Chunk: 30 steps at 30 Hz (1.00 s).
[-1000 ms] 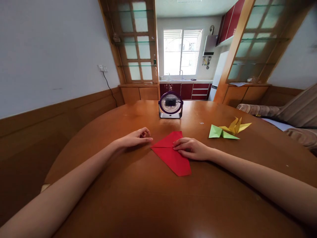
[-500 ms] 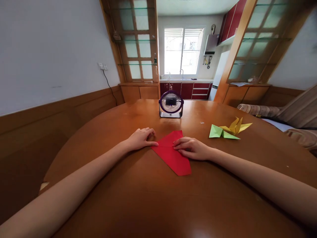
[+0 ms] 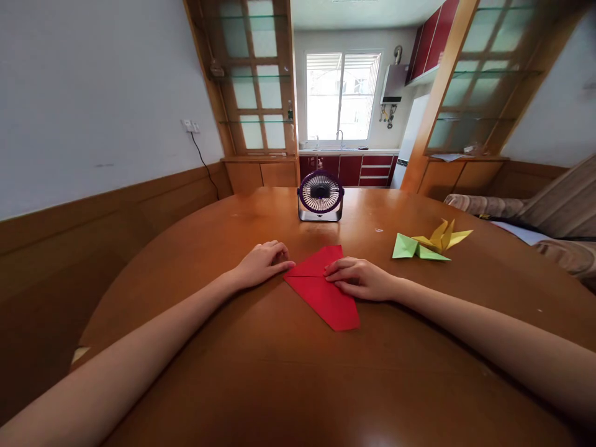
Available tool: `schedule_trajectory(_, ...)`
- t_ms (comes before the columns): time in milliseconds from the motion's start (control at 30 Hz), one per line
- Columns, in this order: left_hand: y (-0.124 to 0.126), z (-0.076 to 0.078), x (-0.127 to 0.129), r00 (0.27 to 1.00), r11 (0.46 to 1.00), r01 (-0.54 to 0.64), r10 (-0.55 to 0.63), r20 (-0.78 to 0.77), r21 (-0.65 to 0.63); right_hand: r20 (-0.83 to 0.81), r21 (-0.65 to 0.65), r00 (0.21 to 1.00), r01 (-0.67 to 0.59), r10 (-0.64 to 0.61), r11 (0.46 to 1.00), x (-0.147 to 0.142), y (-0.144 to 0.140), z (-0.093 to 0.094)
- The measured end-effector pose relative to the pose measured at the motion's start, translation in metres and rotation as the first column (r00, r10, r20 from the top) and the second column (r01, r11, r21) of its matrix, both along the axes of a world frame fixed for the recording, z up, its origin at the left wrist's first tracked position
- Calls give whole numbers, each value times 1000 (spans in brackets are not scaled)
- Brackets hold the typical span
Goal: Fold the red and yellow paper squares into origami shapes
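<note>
Nearest us, the round, glossy brown wooden table point(image 3: 261, 372) carries every item listed; places are given from the folded red paper sheet point(image 3: 321, 288).

Item one: the folded red paper sheet, a flat pointed shape lying on the table near its middle, one tip aimed towards us, its broad end away.

Item two: our left hand point(image 3: 263, 263), resting on the table at the left edge of the red sheet. Its fingers are loosely curled and one fingertip touches the sheet's left corner; the grip encloses nothing.

Item three: our right hand point(image 3: 361, 279), lying palm down on the right side of the red sheet, fingers flat and pressing the paper to the table; the grip is released, clasping nothing.

Item four: a folded light green paper piece point(image 3: 412, 248), to the right of the red sheet and slightly farther off, well apart from it.

Item five: a folded yellow paper figure point(image 3: 444, 236) with raised points, touching the green piece on its far side.

Item six: a small round purple desk fan point(image 3: 321, 196) on a silver base, standing upright beyond the red sheet, facing us.
</note>
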<state>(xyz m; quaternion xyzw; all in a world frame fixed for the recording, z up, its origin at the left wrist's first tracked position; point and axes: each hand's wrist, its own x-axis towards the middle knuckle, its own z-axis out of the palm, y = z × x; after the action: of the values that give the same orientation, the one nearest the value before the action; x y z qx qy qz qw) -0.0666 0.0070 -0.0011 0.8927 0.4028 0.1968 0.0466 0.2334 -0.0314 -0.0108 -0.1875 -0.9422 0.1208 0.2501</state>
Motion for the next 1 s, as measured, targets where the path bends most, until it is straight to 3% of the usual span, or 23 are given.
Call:
schedule_trajectory(133, -6, -4, 18, 998, 990, -24, 32, -55, 137, 2, 4, 1000, -2, 2, 1000, 0, 1, 0)
schedule_trajectory(300, -8, -4, 34, 987, 975, -39, 72, -142, 221, -2, 11, 1000, -8, 8, 1000, -1, 1, 0)
schedule_trajectory(567, 3, 1, 53, 926, 966, -197, 239, -293, 167, -4, 20, 1000, -9, 9, 1000, 0, 1, -1)
schedule_trajectory(733, 15, 6, 71, 893, 959, -200, 263, -366, 201, 5, 26, 1000, -13, 13, 1000, -1, -1, 1)
schedule_trajectory(1000, 27, 2, 83, 910, 950, -184, 261, -322, 251, 17, 36, 1000, -17, 16, 999, -1, 0, 0)
